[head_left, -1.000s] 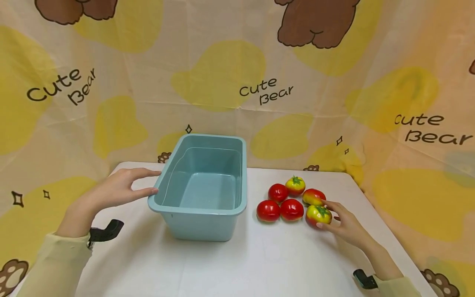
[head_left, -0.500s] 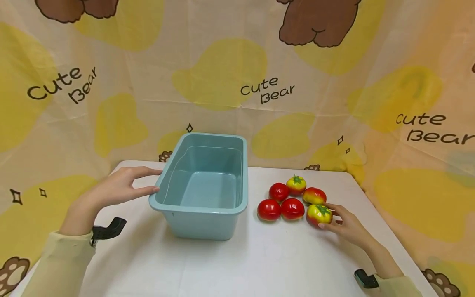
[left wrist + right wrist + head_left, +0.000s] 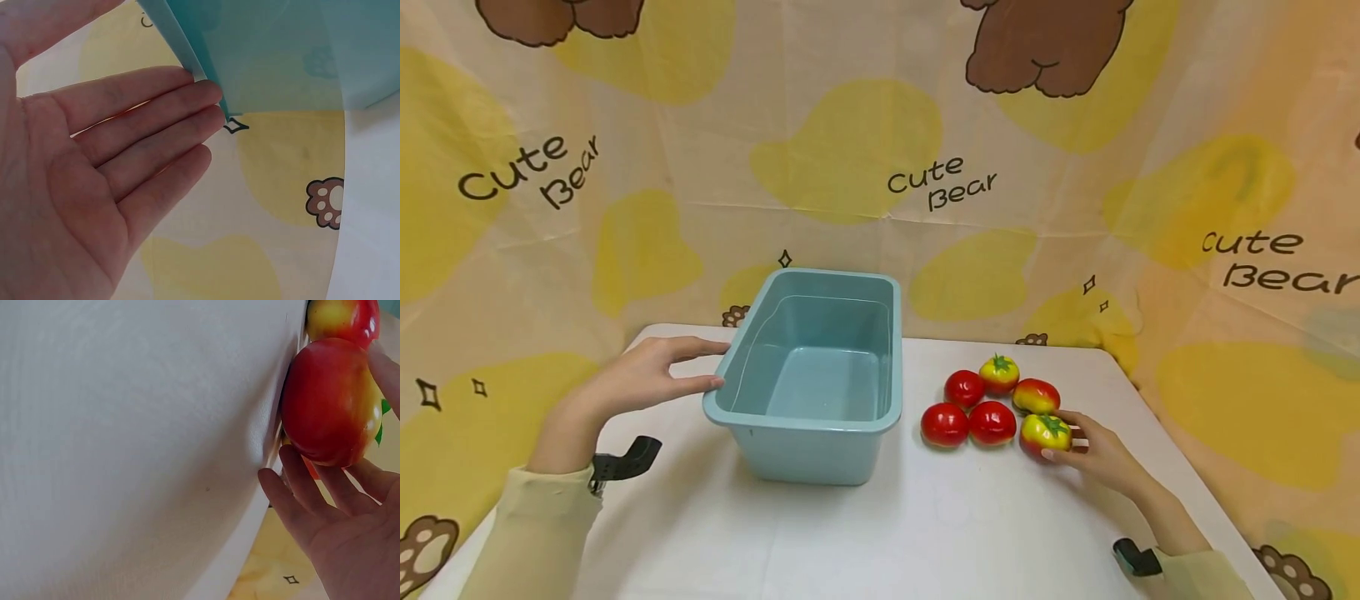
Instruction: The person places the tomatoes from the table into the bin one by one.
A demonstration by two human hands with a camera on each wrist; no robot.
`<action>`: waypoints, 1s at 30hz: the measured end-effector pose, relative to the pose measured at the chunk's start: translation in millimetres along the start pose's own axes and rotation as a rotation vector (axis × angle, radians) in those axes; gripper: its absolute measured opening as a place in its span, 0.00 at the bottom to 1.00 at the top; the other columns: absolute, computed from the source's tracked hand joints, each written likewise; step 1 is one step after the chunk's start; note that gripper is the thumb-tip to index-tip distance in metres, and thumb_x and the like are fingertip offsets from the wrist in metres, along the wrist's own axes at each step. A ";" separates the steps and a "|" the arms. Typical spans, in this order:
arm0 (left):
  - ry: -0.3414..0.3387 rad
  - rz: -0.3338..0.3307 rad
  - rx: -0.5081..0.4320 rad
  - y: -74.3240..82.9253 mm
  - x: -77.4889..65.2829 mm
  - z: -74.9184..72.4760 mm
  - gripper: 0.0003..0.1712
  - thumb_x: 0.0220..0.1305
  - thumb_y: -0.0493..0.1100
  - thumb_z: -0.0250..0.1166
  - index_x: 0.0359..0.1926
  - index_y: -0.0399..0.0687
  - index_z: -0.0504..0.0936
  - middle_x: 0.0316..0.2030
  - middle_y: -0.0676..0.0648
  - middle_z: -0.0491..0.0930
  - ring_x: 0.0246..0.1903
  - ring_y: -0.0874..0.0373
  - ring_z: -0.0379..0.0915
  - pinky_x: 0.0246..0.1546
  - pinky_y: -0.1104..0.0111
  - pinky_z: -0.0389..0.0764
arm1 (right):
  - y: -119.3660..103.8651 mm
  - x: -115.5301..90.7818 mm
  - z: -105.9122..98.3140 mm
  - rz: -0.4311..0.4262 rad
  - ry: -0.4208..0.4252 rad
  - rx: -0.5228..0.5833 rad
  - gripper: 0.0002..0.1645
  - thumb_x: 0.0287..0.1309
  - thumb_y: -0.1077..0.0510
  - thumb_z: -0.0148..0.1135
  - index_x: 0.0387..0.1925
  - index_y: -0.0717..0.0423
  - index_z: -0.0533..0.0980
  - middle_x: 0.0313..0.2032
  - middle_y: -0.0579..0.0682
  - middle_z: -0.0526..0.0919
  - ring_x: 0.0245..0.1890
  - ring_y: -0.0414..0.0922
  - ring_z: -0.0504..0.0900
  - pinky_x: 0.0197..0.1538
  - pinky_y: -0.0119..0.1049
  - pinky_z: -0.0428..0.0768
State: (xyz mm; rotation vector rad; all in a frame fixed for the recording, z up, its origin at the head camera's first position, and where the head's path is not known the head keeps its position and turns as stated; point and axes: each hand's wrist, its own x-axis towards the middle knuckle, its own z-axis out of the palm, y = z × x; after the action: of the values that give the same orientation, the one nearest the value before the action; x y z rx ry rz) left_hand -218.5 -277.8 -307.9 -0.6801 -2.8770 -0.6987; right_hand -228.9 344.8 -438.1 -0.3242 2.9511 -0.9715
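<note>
In the head view, my left hand (image 3: 632, 379) touches the left rim of a light-blue plastic basin (image 3: 801, 427) with its fingertips and thumb tip. Its fingers lie nearly straight against the basin's wall (image 3: 181, 47) in the left wrist view. At the right of the table, my right hand (image 3: 1101, 450) has thumb and fingers around a yellow-and-red tomato (image 3: 1045, 435) with a green leafy top. That tomato (image 3: 331, 403) still rests on the table, and the right wrist view shows its red side between thumb and fingers (image 3: 300, 487).
Several more shiny tomatoes lie grouped left of and behind the held one: a red one (image 3: 945, 425), another red one (image 3: 992, 423), a yellow-topped one (image 3: 1000, 374). The white table (image 3: 910, 533) meets a patterned cloth backdrop (image 3: 842, 150) behind and at both sides.
My right thumb and fingers have settled slightly closer around the tomato. My left hand stays on the basin's rim. The basin and tomatoes look the same, apart from a small camera shift.
</note>
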 end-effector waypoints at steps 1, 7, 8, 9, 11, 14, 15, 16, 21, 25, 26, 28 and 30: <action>0.000 -0.001 -0.005 -0.1 0.2 0.1 0.33 0.58 0.61 0.65 0.59 0.49 0.76 0.55 0.46 0.79 0.58 0.46 0.72 0.55 0.49 0.74 | 0.4 0.5 0.2 -0.003 0.002 -0.003 0.45 0.52 0.43 0.68 0.63 0.64 0.63 0.59 0.65 0.70 0.52 0.61 0.75 0.49 0.49 0.82; -0.003 -0.027 -0.047 -1.5 1.2 1.7 0.34 0.57 0.62 0.66 0.59 0.50 0.76 0.56 0.45 0.78 0.58 0.45 0.72 0.55 0.48 0.74 | 2.4 2.3 0.9 -0.008 0.011 -0.014 0.44 0.51 0.44 0.69 0.62 0.64 0.64 0.58 0.65 0.72 0.50 0.59 0.77 0.48 0.47 0.83; -0.005 -0.034 -0.059 -1.7 1.4 2.0 0.34 0.56 0.62 0.66 0.60 0.50 0.76 0.56 0.45 0.78 0.58 0.45 0.72 0.55 0.47 0.74 | 2.7 2.4 0.9 -0.007 0.012 -0.015 0.44 0.51 0.44 0.69 0.62 0.63 0.64 0.57 0.65 0.72 0.50 0.60 0.77 0.49 0.48 0.82; -0.005 -0.038 -0.068 -2.1 1.5 2.3 0.34 0.56 0.62 0.66 0.60 0.50 0.76 0.56 0.45 0.78 0.58 0.44 0.72 0.55 0.47 0.74 | 2.9 2.4 0.9 -0.004 0.013 -0.016 0.44 0.51 0.44 0.69 0.62 0.63 0.64 0.57 0.65 0.72 0.50 0.60 0.77 0.49 0.50 0.82; -0.005 -0.041 -0.086 -3.0 2.0 2.8 0.34 0.56 0.61 0.66 0.60 0.50 0.76 0.57 0.44 0.77 0.58 0.44 0.72 0.56 0.46 0.73 | 3.1 2.5 0.9 -0.001 0.015 -0.016 0.44 0.51 0.44 0.69 0.62 0.63 0.65 0.57 0.65 0.72 0.50 0.60 0.77 0.50 0.52 0.82; -0.002 -0.041 -0.105 -4.2 2.5 3.2 0.34 0.56 0.61 0.67 0.59 0.50 0.76 0.57 0.45 0.77 0.58 0.43 0.72 0.56 0.46 0.73 | 3.7 2.5 1.2 0.001 0.016 -0.014 0.43 0.51 0.44 0.69 0.62 0.63 0.65 0.57 0.66 0.72 0.50 0.61 0.77 0.50 0.52 0.82; -0.001 -0.039 -0.107 -4.7 2.7 3.4 0.34 0.56 0.60 0.67 0.59 0.49 0.76 0.57 0.45 0.77 0.58 0.43 0.72 0.56 0.46 0.73 | 4.0 2.6 1.4 0.000 0.015 -0.013 0.43 0.51 0.44 0.69 0.62 0.63 0.65 0.57 0.66 0.72 0.50 0.61 0.77 0.49 0.52 0.82; 0.000 -0.038 -0.109 -5.1 2.9 3.6 0.34 0.56 0.60 0.67 0.60 0.49 0.76 0.57 0.45 0.77 0.58 0.43 0.72 0.56 0.47 0.73 | 4.1 2.6 1.4 -0.001 0.015 -0.012 0.43 0.51 0.45 0.69 0.62 0.63 0.65 0.57 0.66 0.72 0.49 0.61 0.77 0.49 0.52 0.82; -0.009 -0.049 -0.126 -6.5 3.3 5.1 0.35 0.56 0.61 0.67 0.60 0.50 0.76 0.57 0.46 0.77 0.58 0.43 0.72 0.56 0.47 0.74 | 4.5 3.0 1.2 -0.001 0.015 -0.009 0.43 0.51 0.45 0.70 0.62 0.63 0.65 0.57 0.66 0.73 0.49 0.61 0.78 0.48 0.51 0.82; -0.009 -0.049 -0.137 -8.2 3.9 6.0 0.34 0.55 0.61 0.67 0.60 0.50 0.76 0.57 0.46 0.77 0.58 0.44 0.73 0.56 0.48 0.74 | 4.0 3.1 0.9 0.005 0.009 -0.010 0.43 0.51 0.45 0.70 0.62 0.63 0.65 0.57 0.66 0.73 0.49 0.61 0.78 0.48 0.50 0.83; -0.007 -0.046 -0.138 -8.0 3.9 5.7 0.34 0.55 0.60 0.67 0.60 0.50 0.76 0.57 0.46 0.77 0.58 0.44 0.73 0.56 0.48 0.74 | 3.8 3.3 0.9 0.006 0.006 -0.010 0.43 0.51 0.45 0.69 0.62 0.63 0.65 0.57 0.66 0.72 0.49 0.61 0.77 0.48 0.50 0.83; -0.003 -0.042 -0.136 -8.5 4.0 5.4 0.34 0.55 0.60 0.68 0.60 0.49 0.76 0.57 0.46 0.78 0.57 0.45 0.73 0.56 0.49 0.74 | 3.6 3.5 0.9 0.005 0.005 -0.010 0.43 0.51 0.45 0.69 0.62 0.63 0.65 0.57 0.66 0.72 0.49 0.61 0.77 0.48 0.50 0.83; -0.001 -0.041 -0.136 -8.5 4.0 4.9 0.34 0.55 0.59 0.68 0.60 0.49 0.76 0.56 0.46 0.78 0.57 0.45 0.73 0.56 0.50 0.74 | 3.1 3.6 0.5 0.002 0.006 -0.009 0.44 0.51 0.45 0.69 0.62 0.63 0.65 0.57 0.66 0.72 0.49 0.61 0.77 0.48 0.50 0.83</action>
State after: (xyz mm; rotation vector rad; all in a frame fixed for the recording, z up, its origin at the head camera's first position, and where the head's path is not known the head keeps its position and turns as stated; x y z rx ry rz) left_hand -225.8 -280.7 -315.0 -0.6385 -2.8721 -0.9062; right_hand -232.9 346.3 -440.3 -0.3183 2.9615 -0.9614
